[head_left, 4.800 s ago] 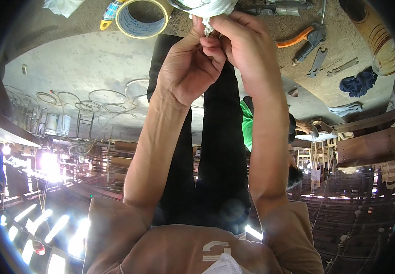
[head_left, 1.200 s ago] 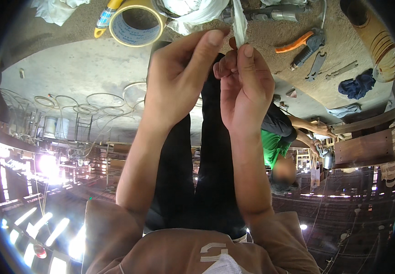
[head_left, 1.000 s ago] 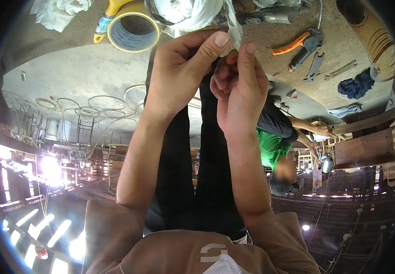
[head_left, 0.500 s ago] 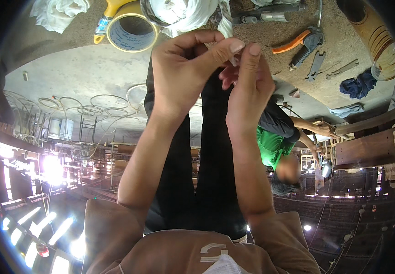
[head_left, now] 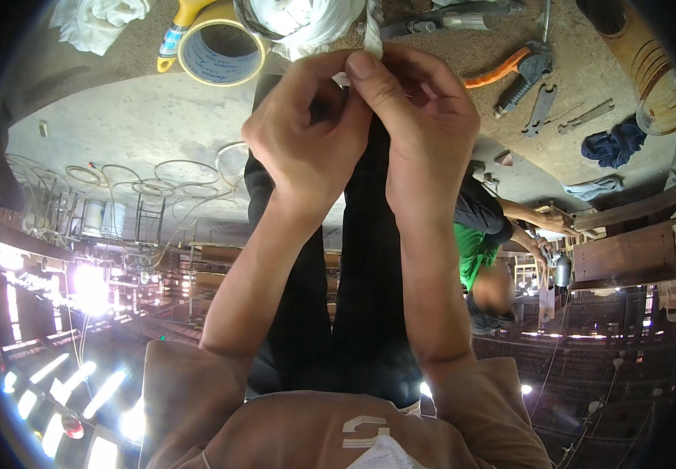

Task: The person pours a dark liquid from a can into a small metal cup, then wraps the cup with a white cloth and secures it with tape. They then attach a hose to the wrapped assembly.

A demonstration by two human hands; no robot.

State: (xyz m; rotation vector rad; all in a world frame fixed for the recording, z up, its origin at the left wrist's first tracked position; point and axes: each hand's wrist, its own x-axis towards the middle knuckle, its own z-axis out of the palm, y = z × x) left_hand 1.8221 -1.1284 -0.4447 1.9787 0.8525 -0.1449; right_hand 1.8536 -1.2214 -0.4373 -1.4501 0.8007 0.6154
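Observation:
My left hand (head_left: 303,148) and my right hand (head_left: 432,141) meet at the top middle, fingers closed. A twisted strand of white cloth (head_left: 373,27) runs down into my fingertips, where its end is mostly hidden. The right thumb presses over the left fingertips. Just beyond my hands lies a bundle of white cloth (head_left: 306,19). Left of it stand a roll of yellow tape (head_left: 186,62) and a yellow-handled brush (head_left: 173,43).
To the right lie an orange-handled tool (head_left: 502,70), a flat wrench (head_left: 541,109), a dark blue cloth (head_left: 614,144) and a glass jar (head_left: 661,109). A co-worker in a green shirt (head_left: 475,242) holds a spray gun (head_left: 562,270). Hoses (head_left: 185,173) coil on the floor at left.
My hands have drawn closer together and shifted slightly left. The right thumb has crossed over to the left fingertips. The co-worker's spray gun has moved slightly.

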